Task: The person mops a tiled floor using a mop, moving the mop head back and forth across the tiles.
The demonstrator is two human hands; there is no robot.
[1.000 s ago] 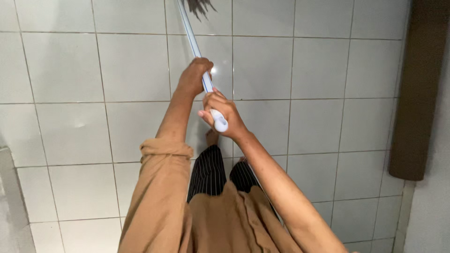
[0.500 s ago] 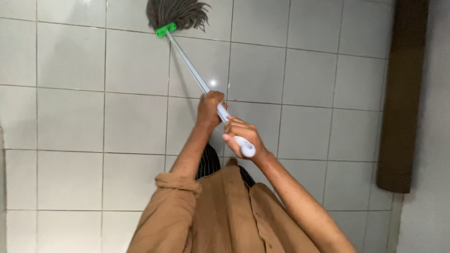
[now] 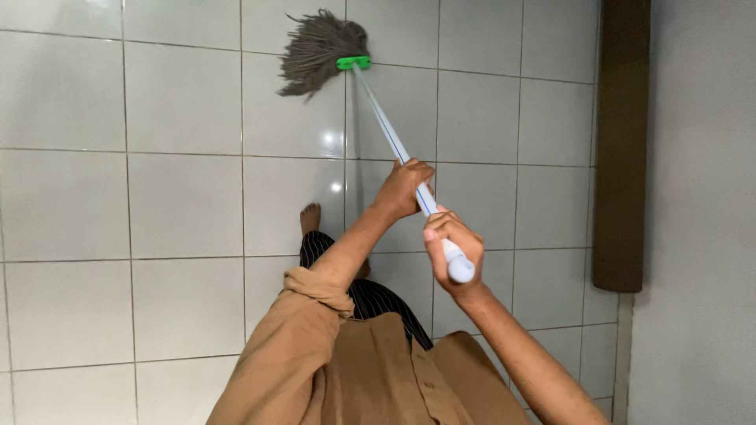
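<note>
I hold a mop with both hands. Its white pole (image 3: 390,130) runs from my hands up to a green clamp (image 3: 353,62) and a grey string mop head (image 3: 316,51) lying on the tiled floor (image 3: 181,205). My left hand (image 3: 404,187) grips the pole partway down. My right hand (image 3: 453,252) wraps the pole's rounded white end, closer to my body. My bare foot (image 3: 310,219) shows below the mop head, with striped trousers and a tan shirt underneath.
A long dark brown strip (image 3: 622,142) lies along the right side next to a grey wall (image 3: 701,212). Glossy white tiles with light glints cover the rest of the view.
The mop head has swung right across the tiles and its strands now trail left. My hands moved right with the pole, and my foot came into view.
</note>
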